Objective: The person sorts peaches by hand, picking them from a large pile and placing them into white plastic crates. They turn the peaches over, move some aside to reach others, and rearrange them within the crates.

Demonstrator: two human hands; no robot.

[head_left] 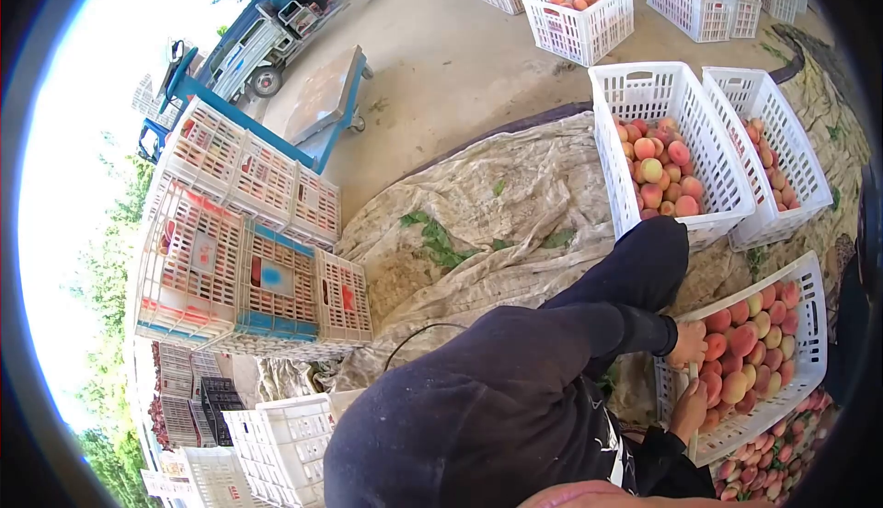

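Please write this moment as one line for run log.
left hand, right hand: gripping near rim | white crate: filled with peaches | beyond: two peach crates

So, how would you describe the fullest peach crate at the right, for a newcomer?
Find the big pale cloth on the ground. At its right part, two white crates with peaches stand side by side; look just below them in the picture. The white crate there is clearly fuller than both.
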